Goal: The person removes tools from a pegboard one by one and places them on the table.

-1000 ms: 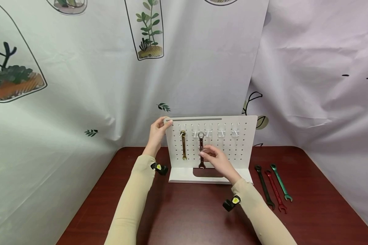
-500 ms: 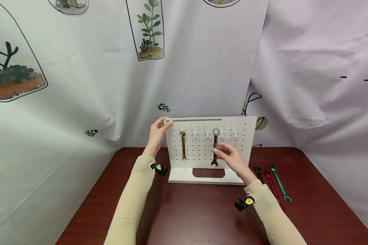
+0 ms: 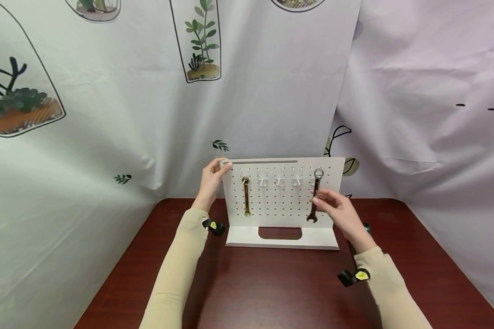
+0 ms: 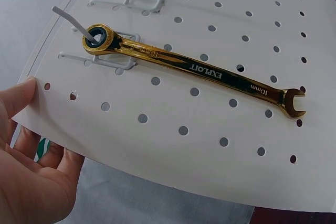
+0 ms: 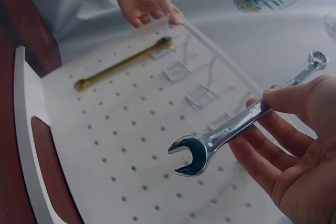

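Observation:
A white pegboard (image 3: 288, 214) stands upright on the table. With thumb in front and fingers behind, my left hand (image 3: 210, 180) grips its upper left corner. Beside that hand a gold combination wrench (image 4: 202, 70) hangs by its ring end from the leftmost hook (image 4: 73, 19), open end down. My right hand (image 3: 341, 212) pinches a silver combination wrench (image 5: 236, 127) by the shaft between thumb and fingers. In the head view this wrench is nearly upright in front of the board's right side, ring end up, over the rightmost hook. Whether it touches that hook cannot be told.
Several white hooks (image 3: 279, 181) run in a row across the board. Right of the board, a green wrench (image 3: 367, 227) shows only its tip; my right arm hides most of what lies there. The reddish-brown table (image 3: 271, 288) meets a printed curtain (image 3: 271, 91) behind.
My right hand has carried the silver wrench rightward along the board, from near the second hook to the rightmost one. The left hand stays on the corner. My right arm now covers the loose wrenches.

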Demonstrator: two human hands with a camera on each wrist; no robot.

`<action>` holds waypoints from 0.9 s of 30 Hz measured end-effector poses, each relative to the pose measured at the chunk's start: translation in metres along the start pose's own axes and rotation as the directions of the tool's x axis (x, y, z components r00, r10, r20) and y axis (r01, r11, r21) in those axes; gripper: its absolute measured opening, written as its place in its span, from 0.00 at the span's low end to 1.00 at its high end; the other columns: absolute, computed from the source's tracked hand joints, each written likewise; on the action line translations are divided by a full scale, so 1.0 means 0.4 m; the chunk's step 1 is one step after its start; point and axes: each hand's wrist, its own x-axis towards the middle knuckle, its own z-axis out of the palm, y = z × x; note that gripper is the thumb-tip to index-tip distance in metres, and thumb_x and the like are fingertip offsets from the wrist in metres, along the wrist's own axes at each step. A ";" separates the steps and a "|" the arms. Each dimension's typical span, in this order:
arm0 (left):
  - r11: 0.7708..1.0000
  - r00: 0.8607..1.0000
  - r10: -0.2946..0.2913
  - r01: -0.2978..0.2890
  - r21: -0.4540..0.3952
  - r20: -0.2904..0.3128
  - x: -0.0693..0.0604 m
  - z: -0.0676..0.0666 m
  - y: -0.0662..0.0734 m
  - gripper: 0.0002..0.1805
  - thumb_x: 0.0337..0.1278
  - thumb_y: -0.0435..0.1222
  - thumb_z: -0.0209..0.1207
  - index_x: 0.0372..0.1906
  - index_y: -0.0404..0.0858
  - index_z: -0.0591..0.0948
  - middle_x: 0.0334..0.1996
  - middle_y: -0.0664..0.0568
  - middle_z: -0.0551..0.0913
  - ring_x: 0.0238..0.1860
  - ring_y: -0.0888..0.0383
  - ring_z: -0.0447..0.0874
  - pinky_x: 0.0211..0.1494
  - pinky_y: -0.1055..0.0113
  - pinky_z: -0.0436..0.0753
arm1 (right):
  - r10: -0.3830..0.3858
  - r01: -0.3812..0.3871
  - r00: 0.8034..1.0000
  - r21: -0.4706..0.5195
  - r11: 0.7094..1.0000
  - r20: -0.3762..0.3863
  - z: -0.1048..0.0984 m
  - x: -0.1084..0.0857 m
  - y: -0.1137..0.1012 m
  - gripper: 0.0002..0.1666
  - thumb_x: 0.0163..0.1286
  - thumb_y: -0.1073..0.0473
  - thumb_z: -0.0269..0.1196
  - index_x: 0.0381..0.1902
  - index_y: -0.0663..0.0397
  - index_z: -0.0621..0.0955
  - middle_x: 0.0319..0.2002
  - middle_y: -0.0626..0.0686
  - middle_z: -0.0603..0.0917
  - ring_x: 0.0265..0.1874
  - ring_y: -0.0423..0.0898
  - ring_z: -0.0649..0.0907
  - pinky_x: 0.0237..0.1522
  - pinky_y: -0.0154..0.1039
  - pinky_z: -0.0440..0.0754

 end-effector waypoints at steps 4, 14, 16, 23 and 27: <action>1.000 1.000 -0.001 0.001 -0.008 0.000 0.000 -0.001 -0.001 0.19 0.64 0.45 0.67 0.54 0.41 0.82 0.36 0.58 0.83 0.34 0.60 0.72 0.35 0.66 0.68 | -0.032 0.034 0.998 0.030 0.999 -0.045 -0.044 -0.014 -0.007 0.21 0.75 0.57 0.63 0.58 0.67 0.77 0.48 0.49 0.85 0.45 0.33 0.83 0.46 0.32 0.81; 1.000 1.000 -0.001 0.001 -0.002 -0.003 0.000 -0.003 0.001 0.18 0.65 0.45 0.67 0.54 0.41 0.82 0.38 0.58 0.84 0.36 0.60 0.75 0.37 0.65 0.70 | -0.063 0.076 0.991 0.112 0.991 -0.120 -0.156 -0.069 -0.005 0.13 0.75 0.65 0.62 0.54 0.48 0.81 0.43 0.37 0.86 0.43 0.33 0.84 0.44 0.27 0.80; 1.000 1.000 0.000 0.000 -0.001 -0.004 0.000 -0.003 0.000 0.19 0.65 0.45 0.67 0.55 0.40 0.82 0.39 0.58 0.84 0.36 0.60 0.75 0.37 0.65 0.70 | -0.071 0.090 0.989 0.145 0.985 -0.127 -0.177 -0.079 0.000 0.14 0.74 0.66 0.62 0.54 0.48 0.81 0.43 0.39 0.87 0.43 0.34 0.84 0.43 0.27 0.80; 1.000 1.000 -0.003 0.003 0.001 0.002 -0.001 -0.003 -0.001 0.20 0.64 0.47 0.67 0.55 0.41 0.82 0.38 0.58 0.83 0.36 0.59 0.74 0.38 0.64 0.69 | -0.082 0.113 0.986 0.215 0.970 -0.146 -0.250 -0.111 0.013 0.17 0.75 0.68 0.60 0.57 0.50 0.82 0.44 0.42 0.88 0.42 0.34 0.85 0.40 0.26 0.79; 1.000 1.000 -0.001 0.001 0.016 0.005 0.001 -0.003 -0.002 0.19 0.64 0.48 0.67 0.53 0.43 0.82 0.34 0.58 0.81 0.33 0.59 0.70 0.36 0.65 0.66 | -0.048 0.087 0.987 0.259 0.962 -0.153 -0.275 -0.128 0.024 0.17 0.74 0.68 0.60 0.58 0.50 0.82 0.43 0.43 0.88 0.40 0.34 0.86 0.39 0.26 0.80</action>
